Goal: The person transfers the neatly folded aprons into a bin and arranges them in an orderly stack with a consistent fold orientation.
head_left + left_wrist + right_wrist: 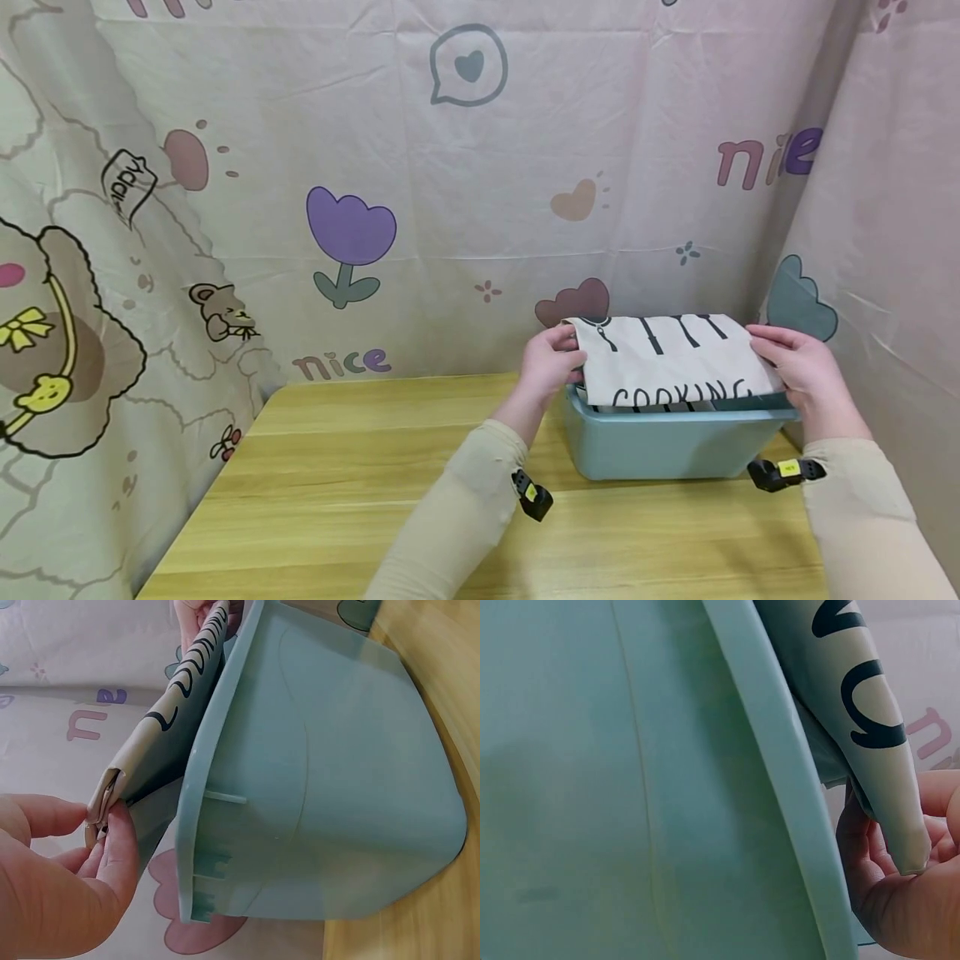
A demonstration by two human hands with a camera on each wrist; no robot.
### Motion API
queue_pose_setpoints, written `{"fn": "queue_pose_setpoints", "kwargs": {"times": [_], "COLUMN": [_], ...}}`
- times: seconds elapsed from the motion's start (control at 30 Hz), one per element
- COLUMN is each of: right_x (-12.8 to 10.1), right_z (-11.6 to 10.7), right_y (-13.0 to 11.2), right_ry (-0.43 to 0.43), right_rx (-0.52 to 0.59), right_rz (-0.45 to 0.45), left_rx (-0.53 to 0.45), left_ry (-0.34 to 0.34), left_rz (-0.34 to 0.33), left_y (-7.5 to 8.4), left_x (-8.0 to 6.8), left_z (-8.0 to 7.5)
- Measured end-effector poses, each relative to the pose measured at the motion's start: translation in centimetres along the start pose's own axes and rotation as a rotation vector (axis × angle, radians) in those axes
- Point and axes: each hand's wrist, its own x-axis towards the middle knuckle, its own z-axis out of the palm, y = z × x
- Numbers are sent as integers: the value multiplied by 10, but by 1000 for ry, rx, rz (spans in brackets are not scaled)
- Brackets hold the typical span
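A folded white cloth [675, 358], printed with black utensil shapes and the word COOKING, is held over the top of a light blue plastic bin [660, 447]. My left hand [550, 365] pinches its left end; in the left wrist view, thumb and fingers of the left hand [71, 889] close on the layered edge. At the other end, my right hand [804, 372] grips the cloth, and the right wrist view has the fingers of that hand [907, 904] curled around the folded corner. More printed fabric shows just beneath, inside the bin; the rest of its contents is hidden.
The bin stands at the right of a wooden table [360, 483], near its back edge. A printed curtain [465, 183] hangs behind the table and along both sides. Small black cameras [532, 497] are strapped at both wrists.
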Motion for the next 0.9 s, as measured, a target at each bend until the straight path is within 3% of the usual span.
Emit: {"fn": "queue_pose_setpoints", "kwargs": {"times": [0.2,0.6,0.8,0.9], "right_x": [4,10,6,4], "right_z": [2,6,6,7], "right_y": [1,6,7,8], "right_ry": [8,16,17,22], "right_rx": [-77,-130,-367,-418], "right_rz": [-7,-21,-142,-188], "left_rx": [39,154,379,444], "left_ry": [38,50,31,24], "left_rz": [2,2,61,93], "left_y": [-3,-4,0,3], "left_x": [2,5,2,0], "left_z": [3,5,0,-2]}}
